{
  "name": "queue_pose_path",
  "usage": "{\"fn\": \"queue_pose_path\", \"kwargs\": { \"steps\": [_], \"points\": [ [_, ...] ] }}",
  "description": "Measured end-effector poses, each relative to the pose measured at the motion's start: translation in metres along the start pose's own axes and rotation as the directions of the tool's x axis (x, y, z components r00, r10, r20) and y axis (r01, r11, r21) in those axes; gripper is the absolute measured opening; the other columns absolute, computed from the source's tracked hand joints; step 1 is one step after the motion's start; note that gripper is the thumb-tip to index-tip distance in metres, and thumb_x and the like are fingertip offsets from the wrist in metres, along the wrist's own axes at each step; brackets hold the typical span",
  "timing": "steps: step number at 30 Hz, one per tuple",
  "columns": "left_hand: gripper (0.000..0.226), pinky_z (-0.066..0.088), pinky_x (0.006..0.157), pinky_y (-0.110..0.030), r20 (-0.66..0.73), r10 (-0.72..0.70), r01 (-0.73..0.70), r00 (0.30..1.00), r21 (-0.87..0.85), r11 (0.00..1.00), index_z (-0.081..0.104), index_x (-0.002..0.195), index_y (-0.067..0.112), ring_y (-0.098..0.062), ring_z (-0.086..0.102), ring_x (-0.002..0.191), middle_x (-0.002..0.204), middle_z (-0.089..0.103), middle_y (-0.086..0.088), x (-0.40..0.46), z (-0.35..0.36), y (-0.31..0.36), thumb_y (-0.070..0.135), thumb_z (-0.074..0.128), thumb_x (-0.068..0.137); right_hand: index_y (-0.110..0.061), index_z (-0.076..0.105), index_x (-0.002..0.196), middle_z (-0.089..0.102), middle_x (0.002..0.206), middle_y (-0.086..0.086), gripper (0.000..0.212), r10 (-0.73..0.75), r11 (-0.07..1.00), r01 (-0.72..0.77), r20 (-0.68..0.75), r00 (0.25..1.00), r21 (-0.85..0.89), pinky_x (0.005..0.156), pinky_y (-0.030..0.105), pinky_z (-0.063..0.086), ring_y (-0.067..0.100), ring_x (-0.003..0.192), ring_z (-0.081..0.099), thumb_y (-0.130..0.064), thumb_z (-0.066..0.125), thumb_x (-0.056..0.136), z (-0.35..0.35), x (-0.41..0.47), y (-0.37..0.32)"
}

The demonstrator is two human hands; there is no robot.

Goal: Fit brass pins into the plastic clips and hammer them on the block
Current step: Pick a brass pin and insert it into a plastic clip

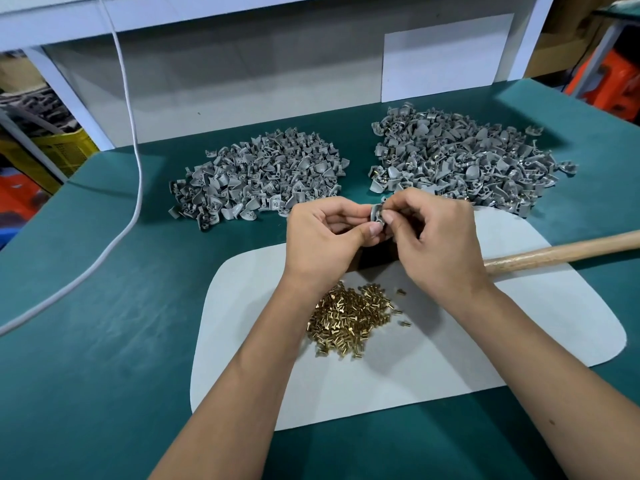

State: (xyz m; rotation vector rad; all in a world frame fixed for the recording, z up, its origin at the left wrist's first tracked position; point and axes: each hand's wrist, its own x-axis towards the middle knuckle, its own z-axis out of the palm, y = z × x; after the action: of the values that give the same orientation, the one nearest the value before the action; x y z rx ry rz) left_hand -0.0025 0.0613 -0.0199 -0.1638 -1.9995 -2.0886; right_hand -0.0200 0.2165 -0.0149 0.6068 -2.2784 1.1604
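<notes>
Between the two hands, a single grey clip (376,216) is pinched: the left hand (323,233) grips it with thumb and forefinger from the left, and the right hand (433,237) closes on it from the right, fingertips (388,218) pressed to its face. Whether a pin sits in those right fingertips is too small to tell. The clip stands roughly upright, held above the far edge of the white mat (450,358). The brass pins (349,320) lie heaped on the mat, nearer the person than the clip and just under the left wrist. The hammer handle (561,251) crosses the mat's right side, closest to the right hand. Two clip piles (259,178) (464,161) lie beyond the mat.
</notes>
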Motion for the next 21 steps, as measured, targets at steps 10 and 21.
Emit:
{"fn": "queue_pose_path", "kwargs": {
  "steps": [10,21],
  "points": [
    [0.023,0.063,0.075,-0.028,-0.030,0.081,-0.073,0.996,0.208,0.975,0.077,0.085,0.009,-0.019,0.077,0.076,0.082,0.079,-0.008,-0.0016,0.0051,0.0008,-0.013,0.080,0.077,-0.008,0.075,0.090,0.070,0.075,0.000,0.008,0.022,0.998,-0.018,0.063,0.998,-0.055,0.066,0.019,0.051,0.012,0.066,0.063,-0.004,0.068,0.092,-0.0027,0.0024,-0.0018],
    [0.024,0.063,0.078,-0.036,-0.042,0.032,-0.026,0.999,0.137,0.990,0.075,0.088,0.009,-0.026,0.077,0.077,0.084,0.078,-0.015,0.0010,-0.0017,-0.0032,-0.012,0.080,0.078,-0.010,0.075,0.102,0.070,0.079,-0.007,0.018,0.010,0.998,-0.020,0.166,0.986,0.056,0.070,0.024,0.054,0.007,0.074,0.066,-0.004,0.058,0.100,-0.0092,0.0074,0.0060]
  ]
}}
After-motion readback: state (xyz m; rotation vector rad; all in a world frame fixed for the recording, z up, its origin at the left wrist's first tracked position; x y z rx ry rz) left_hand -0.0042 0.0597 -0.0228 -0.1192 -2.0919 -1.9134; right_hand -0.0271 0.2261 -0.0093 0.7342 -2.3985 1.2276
